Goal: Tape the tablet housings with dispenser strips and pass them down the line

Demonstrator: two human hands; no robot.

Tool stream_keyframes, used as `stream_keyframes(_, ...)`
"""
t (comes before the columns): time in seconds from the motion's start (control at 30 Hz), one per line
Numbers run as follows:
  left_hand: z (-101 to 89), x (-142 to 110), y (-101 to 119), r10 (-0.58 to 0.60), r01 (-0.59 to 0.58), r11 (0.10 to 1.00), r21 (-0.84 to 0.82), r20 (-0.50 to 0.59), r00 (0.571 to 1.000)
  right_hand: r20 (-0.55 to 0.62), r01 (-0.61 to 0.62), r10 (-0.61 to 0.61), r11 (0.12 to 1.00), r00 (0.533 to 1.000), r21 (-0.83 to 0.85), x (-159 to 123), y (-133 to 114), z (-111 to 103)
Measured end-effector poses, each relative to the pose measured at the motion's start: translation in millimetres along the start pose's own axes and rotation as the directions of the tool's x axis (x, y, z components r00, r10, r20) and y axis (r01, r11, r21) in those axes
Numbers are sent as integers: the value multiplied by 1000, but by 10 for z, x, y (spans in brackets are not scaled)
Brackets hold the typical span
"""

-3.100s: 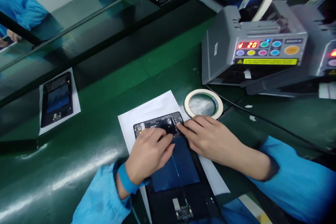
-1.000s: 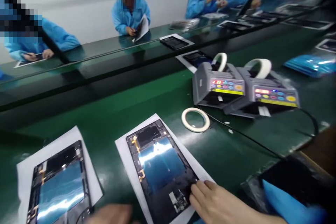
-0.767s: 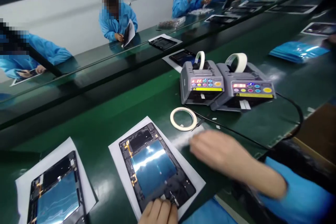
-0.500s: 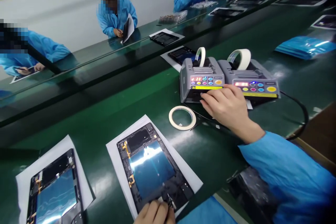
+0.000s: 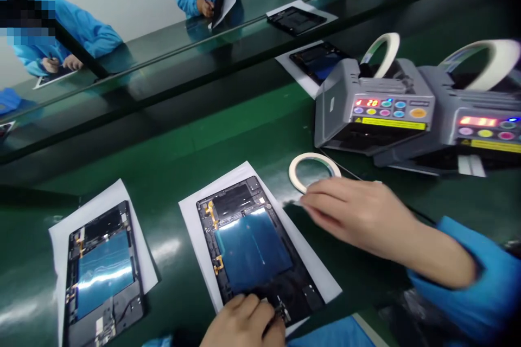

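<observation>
An opened tablet [image 5: 256, 252], with a shiny blue battery and orange flex cables, lies on a white sheet [image 5: 195, 227] in front of me. Over its near end my left hand [image 5: 248, 322] rests with curled fingers; whatever is under the fingertips is hidden. To the right of the tablet, my right hand [image 5: 350, 217] is in the air with thumb and fingers pinched. A small, blurred, pale piece of tape [image 5: 292, 203] sticks out from the fingertips. Just behind this hand lies a roll of cream tape [image 5: 299, 165], partly covered by it.
Two grey tape dispensers [image 5: 337, 108] with tape rolls on top stand at the right, a cable beside them. A second opened tablet [image 5: 106, 271] lies on paper at left. Another tablet [image 5: 317, 59] is behind the dispensers. Across a ledge, co-workers in blue sleeves [image 5: 87, 38] handle tablets.
My right hand has moved away from the dispenser's front, toward the tablet, with the small piece of tape in its fingers. My left hand stays on the tablet's near end. The view has shifted.
</observation>
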State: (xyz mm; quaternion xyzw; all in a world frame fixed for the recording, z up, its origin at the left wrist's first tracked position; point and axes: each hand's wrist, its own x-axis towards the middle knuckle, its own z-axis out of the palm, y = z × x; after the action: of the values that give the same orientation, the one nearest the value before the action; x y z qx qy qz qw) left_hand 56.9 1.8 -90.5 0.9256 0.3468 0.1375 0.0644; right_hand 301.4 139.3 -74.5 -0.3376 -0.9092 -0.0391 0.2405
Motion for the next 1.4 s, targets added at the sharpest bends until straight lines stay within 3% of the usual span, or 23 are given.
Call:
stream_keyframes(0.13,-143,331,-290,-166,165,986,22,148,975,110,7,-24,989,994,150,314,-64,553)
stream_keyframes(0.2,-132,519,-492,-292,282,955,93,130,947,88,-19,0,976,996,217,362,-3,771)
stream_keyframes(0.3,-29,716,-762,-419,403,900,164,70,905,25,-6,-2,938,1000,345,327,70,905)
stream_keyframes(0.47,112,801,-923,-427,420,897,135,25,904,52,30,-55,916,997,400,255,82,835)
stream_keyframes(0.77,138,857,-891,-380,381,918,111,-29,924,113,36,-89,913,990,406,223,131,791)
stream_keyframes(1.13,202,865,-927,-390,390,921,0,-2,921,196,40,-124,922,973,385,228,132,790)
stream_keyframes(1.27,219,863,-938,-429,427,901,-77,-5,903,213,80,-147,952,966,296,242,104,780)
stream_keyframes(1.4,187,865,-960,-515,506,847,-160,-14,857,231,113,-160,972,960,204,250,82,776)
